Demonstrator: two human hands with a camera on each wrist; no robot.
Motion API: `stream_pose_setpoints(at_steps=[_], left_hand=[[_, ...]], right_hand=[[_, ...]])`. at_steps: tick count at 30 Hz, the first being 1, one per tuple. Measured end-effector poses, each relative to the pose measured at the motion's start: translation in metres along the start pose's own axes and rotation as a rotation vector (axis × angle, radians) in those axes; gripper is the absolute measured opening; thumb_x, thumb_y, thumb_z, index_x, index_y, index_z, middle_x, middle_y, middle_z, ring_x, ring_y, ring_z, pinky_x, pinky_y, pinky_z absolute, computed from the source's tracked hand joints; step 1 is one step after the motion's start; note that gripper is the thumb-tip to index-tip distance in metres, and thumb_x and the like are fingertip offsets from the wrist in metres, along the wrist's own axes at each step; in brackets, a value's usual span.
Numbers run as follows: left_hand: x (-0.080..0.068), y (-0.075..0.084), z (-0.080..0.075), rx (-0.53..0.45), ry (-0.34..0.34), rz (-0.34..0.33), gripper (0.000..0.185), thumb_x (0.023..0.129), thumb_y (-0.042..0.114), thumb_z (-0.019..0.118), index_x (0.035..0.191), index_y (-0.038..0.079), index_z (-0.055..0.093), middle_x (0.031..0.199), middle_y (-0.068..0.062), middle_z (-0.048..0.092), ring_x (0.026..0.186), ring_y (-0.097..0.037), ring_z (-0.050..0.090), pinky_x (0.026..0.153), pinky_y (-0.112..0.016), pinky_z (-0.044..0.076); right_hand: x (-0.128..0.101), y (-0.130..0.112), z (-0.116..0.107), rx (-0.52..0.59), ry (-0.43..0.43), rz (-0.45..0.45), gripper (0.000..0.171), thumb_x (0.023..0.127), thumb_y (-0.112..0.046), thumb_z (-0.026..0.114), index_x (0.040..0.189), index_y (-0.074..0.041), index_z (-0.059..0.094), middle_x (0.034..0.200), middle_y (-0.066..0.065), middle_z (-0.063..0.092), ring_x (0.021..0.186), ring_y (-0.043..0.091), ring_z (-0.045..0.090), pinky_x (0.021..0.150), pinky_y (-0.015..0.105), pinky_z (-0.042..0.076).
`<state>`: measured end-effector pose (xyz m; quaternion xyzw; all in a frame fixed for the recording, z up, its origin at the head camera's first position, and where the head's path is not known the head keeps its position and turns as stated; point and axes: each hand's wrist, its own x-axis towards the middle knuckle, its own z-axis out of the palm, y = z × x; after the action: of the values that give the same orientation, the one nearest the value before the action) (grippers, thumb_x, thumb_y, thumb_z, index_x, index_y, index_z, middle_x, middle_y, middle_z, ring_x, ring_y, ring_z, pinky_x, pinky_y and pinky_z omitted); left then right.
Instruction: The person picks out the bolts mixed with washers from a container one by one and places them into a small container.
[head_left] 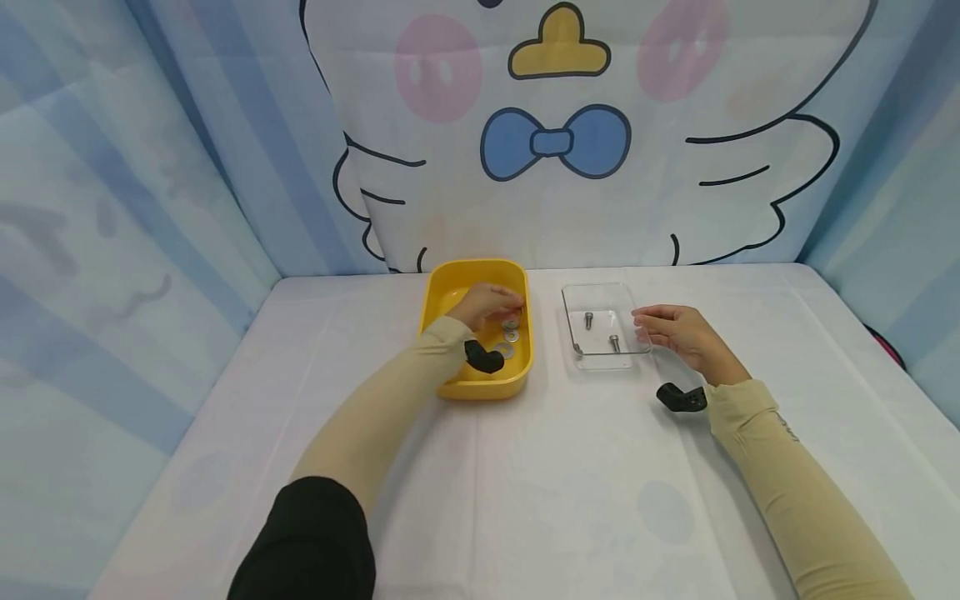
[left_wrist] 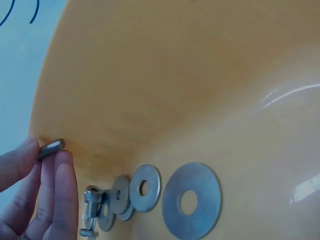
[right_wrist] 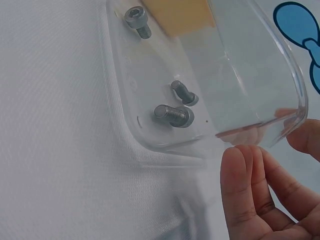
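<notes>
1. Setting: a table (head_left: 525,500) under a white cloth, backed by a curtain printed with a cartoon duck (head_left: 558,125). On it stand a yellow tub (head_left: 442,308) and, to its right, a clear tray (head_left: 600,296), near each other but apart.

2. Left hand (head_left: 487,302): inside the yellow tub. The left wrist view shows its fingertips (left_wrist: 55,170) pinching a small bolt (left_wrist: 50,148) by the shank, threaded end outward, close to the tub wall.

3. Tub contents: several flat washers (left_wrist: 192,200) lie overlapping on the tub floor, with another bolt (left_wrist: 91,200) among them, just beside the pinching fingers.

4. Right hand (head_left: 678,332): at the right edge of the clear tray. Its fingers (right_wrist: 250,180) are loosely curved and touch or nearly touch the tray wall; whether they actually grip it cannot be told. They hold no loose part.

5. Tray contents: in the head view two bolts (head_left: 602,331) sit in the tray, well apart. The right wrist view shows more bolt shapes, some possibly reflections in the plastic.

6. Judgement on the step in hand: the bolt appears to be lifted out of the tub. The pinch is narrow, so a firm, level hold matters; a slip would drop the bolt back among the washers.

7. Judgement on handling: the carry should clear the tub rim cleanly, and the right hand steadying the light tray would guard against it sliding on the cloth.
</notes>
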<state>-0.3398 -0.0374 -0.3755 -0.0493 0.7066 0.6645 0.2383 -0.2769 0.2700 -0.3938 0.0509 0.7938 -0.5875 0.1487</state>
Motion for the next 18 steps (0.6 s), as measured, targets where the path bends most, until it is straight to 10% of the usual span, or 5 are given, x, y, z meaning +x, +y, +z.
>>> stream_pose_setpoints(at_steps=[7, 18], left_hand=[[0.002, 0.005, -0.007, 0.116, -0.043, 0.116, 0.033, 0.091, 0.011, 0.061, 0.121, -0.002, 0.059, 0.123, -0.021, 0.060, 0.116, -0.030, 0.059, 0.103, -0.036, 0.047], [-0.016, 0.024, -0.018, 0.196, -0.065, 0.330, 0.032, 0.090, 0.016, 0.063, 0.117, 0.000, 0.060, 0.120, -0.017, 0.062, 0.113, -0.029, 0.060, 0.103, -0.042, 0.046]], right_hand=[[0.000, 0.000, 0.001, 0.014, 0.002, 0.004, 0.054, 0.094, -0.024, 0.057, 0.134, 0.007, 0.038, 0.085, -0.024, 0.058, 0.078, -0.005, 0.059, 0.075, 0.010, 0.052], [-0.001, 0.000, 0.000, 0.006, -0.018, -0.012, 0.060, 0.094, -0.025, 0.057, 0.138, 0.010, 0.034, 0.089, -0.022, 0.056, 0.079, -0.006, 0.060, 0.075, 0.010, 0.051]])
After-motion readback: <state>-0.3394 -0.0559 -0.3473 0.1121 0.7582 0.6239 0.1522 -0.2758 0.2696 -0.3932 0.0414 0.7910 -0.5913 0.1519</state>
